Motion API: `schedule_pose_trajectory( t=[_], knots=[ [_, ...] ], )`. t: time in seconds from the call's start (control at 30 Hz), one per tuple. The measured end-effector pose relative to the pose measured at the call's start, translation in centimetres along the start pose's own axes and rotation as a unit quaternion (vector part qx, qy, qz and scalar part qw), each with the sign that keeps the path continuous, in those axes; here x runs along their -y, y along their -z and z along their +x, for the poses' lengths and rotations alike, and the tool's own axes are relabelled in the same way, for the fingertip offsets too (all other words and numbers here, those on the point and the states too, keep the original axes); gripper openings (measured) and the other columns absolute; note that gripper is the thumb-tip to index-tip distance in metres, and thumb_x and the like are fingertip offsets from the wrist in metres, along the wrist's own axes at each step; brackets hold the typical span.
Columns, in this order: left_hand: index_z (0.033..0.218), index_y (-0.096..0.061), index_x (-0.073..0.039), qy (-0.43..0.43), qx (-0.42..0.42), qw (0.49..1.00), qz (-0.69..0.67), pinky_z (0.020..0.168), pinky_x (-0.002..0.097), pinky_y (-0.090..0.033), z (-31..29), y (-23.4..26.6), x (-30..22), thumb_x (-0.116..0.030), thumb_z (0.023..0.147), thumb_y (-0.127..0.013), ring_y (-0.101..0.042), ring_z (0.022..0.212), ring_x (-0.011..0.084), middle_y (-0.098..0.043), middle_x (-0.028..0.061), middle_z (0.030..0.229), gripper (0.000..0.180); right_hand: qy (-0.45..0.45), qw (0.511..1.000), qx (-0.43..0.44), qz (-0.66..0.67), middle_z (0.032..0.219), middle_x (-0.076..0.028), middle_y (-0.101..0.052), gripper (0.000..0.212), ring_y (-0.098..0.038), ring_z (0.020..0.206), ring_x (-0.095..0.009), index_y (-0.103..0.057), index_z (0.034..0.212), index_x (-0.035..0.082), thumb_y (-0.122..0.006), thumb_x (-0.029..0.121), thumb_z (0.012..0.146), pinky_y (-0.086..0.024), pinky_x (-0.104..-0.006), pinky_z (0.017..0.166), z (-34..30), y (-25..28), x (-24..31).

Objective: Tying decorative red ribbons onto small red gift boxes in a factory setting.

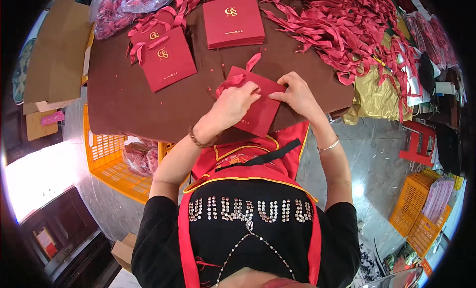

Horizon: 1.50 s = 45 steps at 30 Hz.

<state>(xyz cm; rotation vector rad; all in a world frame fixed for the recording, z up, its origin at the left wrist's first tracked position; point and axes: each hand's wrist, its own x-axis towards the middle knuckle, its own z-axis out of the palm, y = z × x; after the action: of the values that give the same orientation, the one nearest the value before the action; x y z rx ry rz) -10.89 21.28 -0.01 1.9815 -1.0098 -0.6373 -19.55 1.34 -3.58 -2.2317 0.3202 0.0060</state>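
Note:
A flat red gift bag (259, 114) lies tilted at the near edge of the brown-covered table, directly in front of me. Over its upper left part my left hand (237, 103) is closed, fingertips pinched together; what they hold is too small to make out. A loop of red ribbon (232, 82) bulges out beside that hand, and another ribbon end sticks up past the bag's top corner. My right hand (297, 93) grips the bag's right corner between thumb and curled fingers.
Two red bags with ribbon handles (168, 60) overlap at the left of the table (119, 99). A neat stack of red bags (233, 22) stands at the back. Loose red ribbons (322, 35) pile up at right. Orange crates (111, 161) and a cardboard box (57, 50) flank the table.

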Motion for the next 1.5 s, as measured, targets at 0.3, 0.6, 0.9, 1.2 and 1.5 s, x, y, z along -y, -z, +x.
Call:
schedule_pose_trajectory(
  t=[0.3, 0.6, 0.9, 1.2, 1.5],
  knots=[
    [0.095, -0.055, -0.001, -0.058, -0.035, 0.983, 0.171, 0.065, 0.041, -0.049, 1.0, -2.6, 1.1, -0.009, 0.084, -0.059, -0.061, 0.075, 0.0367, -0.062, 0.0186, 0.084, 0.014, -0.023, 0.999, 0.012, 0.021, 0.091, -0.012, -0.055, 0.032, -0.056, 0.087, -0.029, -0.06, 0.089, 0.001, -0.075, 0.022, 0.069, -0.044, -0.0363, 0.078, -0.3, 0.2, 0.2],
    [0.104, -0.06, 0.001, 0.01, -0.069, 0.997, 0.025, 0.064, 0.0336, -0.051, 1.5, -3.1, 0.3, -0.005, 0.083, -0.059, -0.065, 0.072, 0.028, -0.065, 0.0167, 0.087, 0.022, 0.027, 0.999, -0.023, 0.004, 0.077, -0.01, -0.055, 0.03, -0.052, 0.066, -0.02, -0.057, 0.085, 0.001, -0.074, 0.02, 0.069, -0.043, -0.033, 0.063, -0.8, 0.3, 0.5],
    [0.091, -0.06, 0.003, 0.012, -0.102, 0.994, -0.026, 0.059, 0.0297, -0.052, 2.0, -3.6, 0.6, -0.006, 0.084, -0.06, -0.067, 0.068, 0.0214, -0.066, 0.016, 0.078, 0.011, -0.032, 0.998, 0.016, 0.049, 0.088, -0.016, -0.061, 0.031, -0.058, 0.086, -0.034, -0.056, 0.09, 0.0, -0.07, 0.021, 0.072, -0.045, -0.0403, 0.075, -1.0, 0.7, 1.1],
    [0.09, -0.06, 0.002, 0.0, -0.131, 0.991, 0.034, 0.056, 0.0312, -0.05, 2.2, -4.2, 0.4, -0.008, 0.084, -0.061, -0.067, 0.064, 0.0223, -0.065, 0.0156, 0.073, 0.012, 0.01, 0.998, -0.029, 0.063, 0.066, -0.007, -0.058, 0.025, -0.052, 0.057, -0.013, -0.062, 0.088, 0.0, -0.071, 0.017, 0.073, -0.043, -0.0305, 0.055, -1.4, 0.2, 0.7],
    [0.08, -0.059, -0.001, -0.045, -0.14, 0.985, 0.087, 0.057, 0.0421, -0.047, 3.1, -3.3, 0.1, -0.007, 0.078, -0.06, -0.062, 0.066, 0.0354, -0.062, 0.0184, 0.07, 0.007, -0.015, 0.994, -0.027, 0.109, 0.069, -0.006, -0.058, 0.021, -0.055, 0.058, -0.012, -0.062, 0.088, -0.001, -0.068, 0.016, 0.076, -0.044, -0.0275, 0.054, -1.0, 0.2, 1.2]
  ],
)
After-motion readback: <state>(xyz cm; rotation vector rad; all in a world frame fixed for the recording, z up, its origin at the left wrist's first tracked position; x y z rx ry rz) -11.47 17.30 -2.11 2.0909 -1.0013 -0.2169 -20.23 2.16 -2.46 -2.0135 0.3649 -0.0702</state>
